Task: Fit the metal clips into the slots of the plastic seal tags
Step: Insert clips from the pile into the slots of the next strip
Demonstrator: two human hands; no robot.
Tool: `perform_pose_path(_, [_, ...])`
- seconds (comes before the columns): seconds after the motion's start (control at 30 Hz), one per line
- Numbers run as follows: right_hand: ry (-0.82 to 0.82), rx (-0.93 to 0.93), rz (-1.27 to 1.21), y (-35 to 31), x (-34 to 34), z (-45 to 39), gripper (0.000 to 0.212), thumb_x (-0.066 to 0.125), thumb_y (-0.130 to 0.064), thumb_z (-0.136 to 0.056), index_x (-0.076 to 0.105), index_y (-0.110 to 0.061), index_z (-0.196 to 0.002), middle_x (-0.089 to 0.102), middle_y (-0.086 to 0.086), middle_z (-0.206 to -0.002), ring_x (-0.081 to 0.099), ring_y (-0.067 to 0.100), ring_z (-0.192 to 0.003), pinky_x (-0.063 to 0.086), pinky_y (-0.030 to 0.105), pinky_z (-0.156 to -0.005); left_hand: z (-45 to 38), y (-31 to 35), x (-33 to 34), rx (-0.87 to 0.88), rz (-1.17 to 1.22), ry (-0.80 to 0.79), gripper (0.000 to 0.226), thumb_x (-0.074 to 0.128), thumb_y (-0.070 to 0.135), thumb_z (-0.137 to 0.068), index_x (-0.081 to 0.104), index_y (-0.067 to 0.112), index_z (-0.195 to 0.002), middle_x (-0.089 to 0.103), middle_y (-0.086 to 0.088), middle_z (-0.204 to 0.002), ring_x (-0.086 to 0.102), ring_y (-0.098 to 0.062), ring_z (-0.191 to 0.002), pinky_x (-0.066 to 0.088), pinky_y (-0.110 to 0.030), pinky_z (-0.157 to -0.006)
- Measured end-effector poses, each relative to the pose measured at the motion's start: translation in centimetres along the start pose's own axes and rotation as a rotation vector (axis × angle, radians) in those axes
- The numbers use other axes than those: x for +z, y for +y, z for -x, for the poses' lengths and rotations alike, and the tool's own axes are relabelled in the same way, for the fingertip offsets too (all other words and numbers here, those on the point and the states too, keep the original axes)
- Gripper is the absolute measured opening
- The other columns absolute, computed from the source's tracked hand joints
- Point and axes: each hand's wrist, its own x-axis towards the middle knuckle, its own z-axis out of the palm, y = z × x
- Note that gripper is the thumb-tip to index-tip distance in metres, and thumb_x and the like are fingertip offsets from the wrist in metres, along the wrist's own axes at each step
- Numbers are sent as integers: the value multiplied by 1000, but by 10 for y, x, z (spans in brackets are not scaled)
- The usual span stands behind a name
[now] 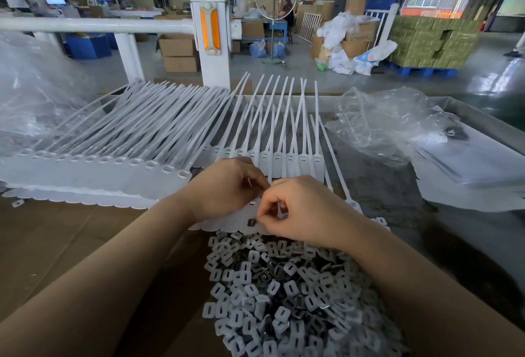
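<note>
A strip of white plastic seal tags (292, 163) lies across the table's middle, tails pointing away. My left hand (230, 186) rests curled on the strip's near edge and appears to pinch something thin and pale. My right hand (298, 209) pinches a small dark metal clip (251, 222) at its fingertips, just above the tags' scalloped lower edge (221, 224). A large heap of metal clips (284, 294) lies right under my hands. To the left sits a second, longer strip of seal tags (113, 163).
Crumpled clear plastic bags lie at the left (37, 95) and right (383, 126). Brown cardboard (71, 243) covers the near left of the table. A white railing post (211, 33) stands behind the table, with boxes and pallets beyond.
</note>
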Motion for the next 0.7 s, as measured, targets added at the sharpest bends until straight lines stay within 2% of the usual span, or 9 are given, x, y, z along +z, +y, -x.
perform_pose_path(0.13, [99,136,-166,4,-4,-1,8,69,-23,-88,75,-27,-85,71,-15,-78,65,-6,-69,51,9,-62,-1,0,0,-28,59,12,20,68,5,-88,78,21,-96,69,10,-88,63,-3,-78,51,-19,-76])
perform_pose_path(0.3, [259,342,-423,11,-12,-1,11,68,-23,-91,74,-26,-83,74,-11,-71,61,-4,-56,44,9,-51,-3,3,-2,-95,353,26,12,69,4,-88,72,16,-89,71,6,-75,62,0,-66,46,-11,-61])
perform_pose_path(0.47, [233,477,-695,10,-15,-1,9,67,-16,-92,73,-17,-86,75,0,-73,55,2,-54,44,16,-49,-4,6,2,-30,383,85,17,79,10,-81,67,16,-92,71,-1,-80,63,-10,-70,45,-15,-62])
perform_pose_path(0.7, [205,491,-683,11,-14,-1,11,65,-20,-94,73,-18,-86,75,-3,-72,55,0,-54,43,15,-50,-4,8,4,96,364,166,13,81,11,-79,72,14,-88,73,2,-77,66,-14,-67,49,-18,-63])
